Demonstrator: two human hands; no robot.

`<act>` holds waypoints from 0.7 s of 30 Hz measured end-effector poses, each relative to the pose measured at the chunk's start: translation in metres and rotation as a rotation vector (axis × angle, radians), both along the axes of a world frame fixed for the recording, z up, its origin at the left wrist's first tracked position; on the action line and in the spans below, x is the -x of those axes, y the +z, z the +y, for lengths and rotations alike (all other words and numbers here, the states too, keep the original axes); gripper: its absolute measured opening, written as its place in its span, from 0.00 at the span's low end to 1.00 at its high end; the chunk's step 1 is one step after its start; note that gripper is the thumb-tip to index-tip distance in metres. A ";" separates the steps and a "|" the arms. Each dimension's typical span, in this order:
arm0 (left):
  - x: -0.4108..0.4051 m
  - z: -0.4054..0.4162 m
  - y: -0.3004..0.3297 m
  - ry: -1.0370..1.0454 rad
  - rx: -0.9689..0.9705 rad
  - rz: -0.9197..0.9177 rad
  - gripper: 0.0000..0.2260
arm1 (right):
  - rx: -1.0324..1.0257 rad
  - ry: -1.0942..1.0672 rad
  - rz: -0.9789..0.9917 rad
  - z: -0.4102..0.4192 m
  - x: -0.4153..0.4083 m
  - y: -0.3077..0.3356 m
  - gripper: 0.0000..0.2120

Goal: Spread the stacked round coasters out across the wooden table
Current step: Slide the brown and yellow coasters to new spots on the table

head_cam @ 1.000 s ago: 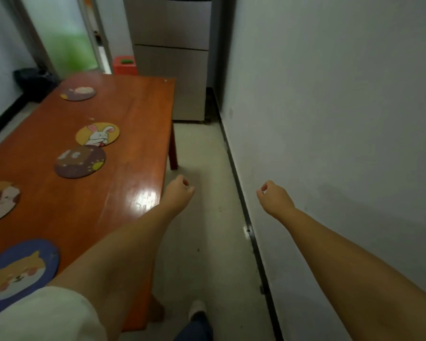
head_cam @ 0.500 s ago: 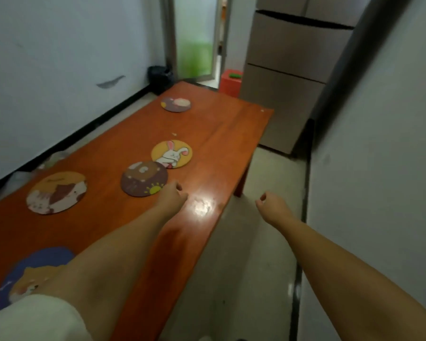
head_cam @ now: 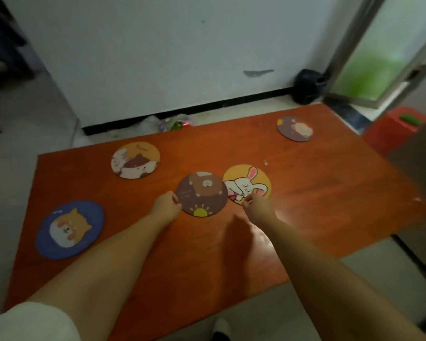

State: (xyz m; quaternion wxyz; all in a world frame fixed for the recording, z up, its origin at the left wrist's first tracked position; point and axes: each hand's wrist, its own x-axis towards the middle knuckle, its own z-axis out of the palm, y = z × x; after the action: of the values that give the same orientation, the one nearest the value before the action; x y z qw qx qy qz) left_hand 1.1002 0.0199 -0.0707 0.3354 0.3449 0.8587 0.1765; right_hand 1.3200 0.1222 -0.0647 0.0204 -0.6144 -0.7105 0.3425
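Note:
Several round coasters lie apart on the wooden table (head_cam: 325, 198): a blue dog coaster (head_cam: 69, 228) at the near left, an orange cat coaster (head_cam: 135, 159) behind it, and a purple coaster (head_cam: 295, 128) at the far right. In the middle, a brown bear coaster (head_cam: 202, 193) slightly overlaps a yellow rabbit coaster (head_cam: 250, 183). My left hand (head_cam: 166, 206) pinches the bear coaster's left edge. My right hand (head_cam: 256, 206) pinches the rabbit coaster's near edge.
A grey fridge (head_cam: 421, 163) stands against the table's right end, with a red stool (head_cam: 394, 126) behind it. A black bag (head_cam: 306, 86) sits by the doorway. Plastic bags (head_cam: 175, 123) lie on the floor along the far wall. My shoe (head_cam: 220, 327) shows below the near edge.
My view has swung left from the wall and floor onto the table. Both hands have moved from the air beside the table onto the edges of the bear and rabbit coasters.

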 end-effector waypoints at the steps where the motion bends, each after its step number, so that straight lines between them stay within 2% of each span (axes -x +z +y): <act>1: -0.002 0.003 -0.003 0.029 0.022 -0.009 0.08 | 0.010 0.043 -0.003 0.010 0.006 -0.006 0.14; 4: -0.003 0.012 -0.011 0.149 0.052 -0.021 0.15 | 0.030 0.158 0.012 0.036 0.028 -0.021 0.11; 7: 0.000 0.022 -0.018 0.301 0.081 -0.028 0.19 | 0.049 0.170 0.047 0.051 0.051 -0.033 0.10; 9: 0.002 0.029 -0.023 0.377 0.073 -0.065 0.14 | 0.083 0.148 0.052 0.057 0.064 -0.038 0.10; 10: 0.002 0.032 -0.025 0.412 0.056 -0.072 0.07 | 0.097 0.147 0.040 0.059 0.070 -0.039 0.08; 11: 0.002 0.036 -0.027 0.458 0.030 -0.087 0.10 | 0.109 0.140 0.020 0.061 0.074 -0.040 0.08; 12: 0.001 0.040 -0.027 0.487 0.025 -0.097 0.17 | 0.119 0.127 0.007 0.063 0.078 -0.041 0.09; 14: -0.001 0.043 -0.027 0.553 0.006 -0.153 0.21 | 0.136 0.103 -0.002 0.066 0.081 -0.042 0.10; 16: -0.004 0.046 -0.030 0.633 -0.014 -0.218 0.15 | 0.146 0.109 0.008 0.066 0.081 -0.039 0.11; 18: -0.006 0.047 -0.027 0.683 -0.055 -0.283 0.07 | 0.163 0.127 0.038 0.064 0.081 -0.033 0.06; 21: -0.010 0.045 -0.022 0.692 -0.120 -0.317 0.14 | 0.152 0.144 0.080 0.061 0.078 -0.023 0.05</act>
State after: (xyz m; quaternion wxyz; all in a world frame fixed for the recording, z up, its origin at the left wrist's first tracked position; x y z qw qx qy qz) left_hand 1.1105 0.0651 -0.0927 0.3640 0.0222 0.8499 0.3804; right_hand 1.2417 0.1833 -0.0880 -0.0227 -0.5474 -0.7234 0.4202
